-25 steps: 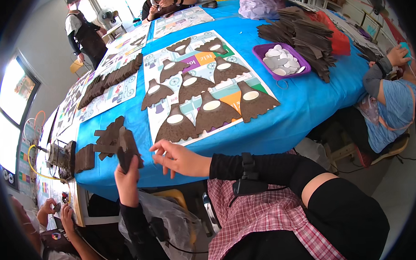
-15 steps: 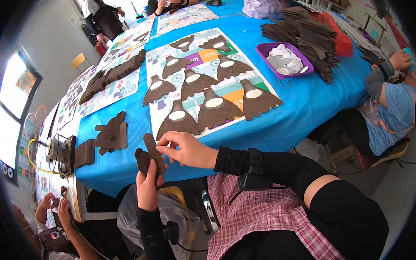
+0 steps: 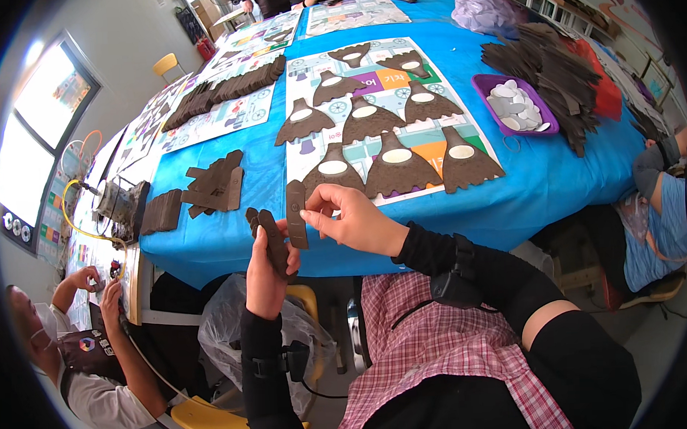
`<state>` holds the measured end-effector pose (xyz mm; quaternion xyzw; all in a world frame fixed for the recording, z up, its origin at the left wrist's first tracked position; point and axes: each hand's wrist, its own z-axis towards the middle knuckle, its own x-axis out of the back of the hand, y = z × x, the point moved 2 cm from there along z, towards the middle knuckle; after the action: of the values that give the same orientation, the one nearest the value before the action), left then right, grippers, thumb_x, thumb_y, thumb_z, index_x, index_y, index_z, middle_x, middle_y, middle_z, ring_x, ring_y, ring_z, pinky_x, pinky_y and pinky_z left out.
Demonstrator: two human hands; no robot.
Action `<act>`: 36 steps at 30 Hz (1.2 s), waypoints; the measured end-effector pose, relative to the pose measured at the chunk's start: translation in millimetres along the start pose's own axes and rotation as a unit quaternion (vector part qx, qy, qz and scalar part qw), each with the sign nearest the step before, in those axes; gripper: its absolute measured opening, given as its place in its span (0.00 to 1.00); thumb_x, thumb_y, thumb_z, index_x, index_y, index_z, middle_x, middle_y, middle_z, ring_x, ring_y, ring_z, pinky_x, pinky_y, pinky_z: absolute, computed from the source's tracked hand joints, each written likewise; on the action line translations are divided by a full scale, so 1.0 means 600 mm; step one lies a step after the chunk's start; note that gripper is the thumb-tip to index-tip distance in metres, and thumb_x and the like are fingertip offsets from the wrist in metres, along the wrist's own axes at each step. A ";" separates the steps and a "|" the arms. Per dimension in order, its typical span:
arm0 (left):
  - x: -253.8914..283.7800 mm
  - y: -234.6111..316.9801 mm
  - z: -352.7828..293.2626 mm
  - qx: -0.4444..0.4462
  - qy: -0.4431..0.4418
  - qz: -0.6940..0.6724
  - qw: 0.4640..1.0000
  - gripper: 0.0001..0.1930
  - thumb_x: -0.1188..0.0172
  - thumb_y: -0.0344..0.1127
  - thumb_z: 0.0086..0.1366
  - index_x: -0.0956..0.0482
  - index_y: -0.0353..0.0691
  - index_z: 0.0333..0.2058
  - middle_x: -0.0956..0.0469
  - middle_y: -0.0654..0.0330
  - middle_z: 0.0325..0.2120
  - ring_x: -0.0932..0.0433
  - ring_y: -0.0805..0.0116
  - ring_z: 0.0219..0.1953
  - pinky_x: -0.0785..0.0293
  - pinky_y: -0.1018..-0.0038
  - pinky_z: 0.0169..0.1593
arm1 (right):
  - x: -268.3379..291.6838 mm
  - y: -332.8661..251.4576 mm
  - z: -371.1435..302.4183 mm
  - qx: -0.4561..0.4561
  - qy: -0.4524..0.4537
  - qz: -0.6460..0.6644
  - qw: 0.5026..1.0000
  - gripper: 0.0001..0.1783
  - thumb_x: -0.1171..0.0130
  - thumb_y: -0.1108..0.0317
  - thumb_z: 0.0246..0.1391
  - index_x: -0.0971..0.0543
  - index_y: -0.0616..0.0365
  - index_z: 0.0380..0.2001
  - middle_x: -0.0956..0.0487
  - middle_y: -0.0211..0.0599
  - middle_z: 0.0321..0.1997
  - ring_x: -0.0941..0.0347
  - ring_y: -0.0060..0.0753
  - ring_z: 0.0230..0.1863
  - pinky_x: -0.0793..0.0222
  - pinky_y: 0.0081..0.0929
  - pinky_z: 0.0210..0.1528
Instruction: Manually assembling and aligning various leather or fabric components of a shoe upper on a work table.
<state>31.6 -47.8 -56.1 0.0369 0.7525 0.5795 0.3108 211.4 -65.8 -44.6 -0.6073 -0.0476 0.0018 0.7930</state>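
Note:
My left hand [image 3: 266, 281] is closed around a small bunch of dark brown strips [image 3: 268, 231] with rounded ends, fanned slightly apart. Between the fingertips of my right hand [image 3: 353, 218] is a single brown strip [image 3: 295, 205], upright, with a rounded top and small marks on its face. Its lower part is close to my left fingertips; whether they touch it cannot be told. Both hands are over the table's near edge. Just beyond them, several brown fan-shaped pieces [image 3: 398, 166], each with a white oval, lie on a printed sheet [image 3: 477, 138].
Loose brown strips [image 3: 214, 185] and a neat stack [image 3: 162, 212] lie left on the blue tablecloth [image 3: 266, 164]. A purple tray [image 3: 550, 122] of white ovals and a brown heap [image 3: 543, 71] are at right. A co-worker [image 3: 98, 352] handles something at lower left.
The view has shifted, so the table appears farther right. My right hand has drawn its strip slightly away from the bunch in my left hand, and the strip now stands more upright.

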 end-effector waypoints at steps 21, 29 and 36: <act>-0.019 0.002 0.017 -0.107 0.000 0.222 0.969 0.14 0.61 0.41 0.72 0.33 0.38 0.46 0.31 0.66 0.31 0.34 0.81 0.29 0.39 0.83 0.33 | -0.004 -0.027 -0.018 0.167 0.034 -0.208 0.963 0.09 0.45 0.71 0.53 0.25 0.56 0.38 0.27 0.37 0.38 0.26 0.35 0.33 0.30 0.27 0.31; 0.071 0.010 0.123 -0.285 0.102 0.355 0.885 0.08 0.54 0.33 0.69 0.35 0.36 0.43 0.30 0.58 0.36 0.31 0.71 0.39 0.36 0.75 0.45 | 0.105 -0.081 -0.039 0.153 0.118 -0.199 0.961 0.13 0.47 0.75 0.53 0.26 0.54 0.43 0.30 0.30 0.41 0.30 0.19 0.30 0.33 0.18 0.30; 0.099 0.013 0.155 -0.329 0.224 0.603 0.692 0.16 0.51 0.36 0.67 0.37 0.30 0.47 0.32 0.44 0.44 0.32 0.47 0.46 0.36 0.63 0.50 | 0.267 -0.104 -0.080 0.106 0.206 -0.275 0.933 0.09 0.48 0.72 0.55 0.26 0.58 0.41 0.28 0.32 0.39 0.29 0.23 0.31 0.30 0.20 0.33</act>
<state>28.9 58.2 -87.2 0.2472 0.3776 0.8438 -0.2905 371.2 -118.7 15.2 -0.4702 -0.0477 -0.3371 0.8143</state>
